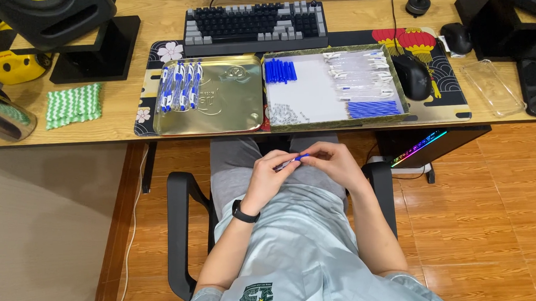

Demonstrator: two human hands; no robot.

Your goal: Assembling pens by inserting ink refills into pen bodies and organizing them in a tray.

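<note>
We hold the blue pen [293, 160] over our lap, below the desk edge, left hand [268, 176] and right hand [333, 162] both pinching it. Best we keep the 2 parts in line (loose pieces wait in the parts tray [399, 82]) and press gently.

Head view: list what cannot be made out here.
- Pen: mostly covered by the left hand and right hand; only a blue and clear stretch shows.
- Small metal parts in the white tray: too small to identify.
- Black speaker: cut off by the top edge.
</note>
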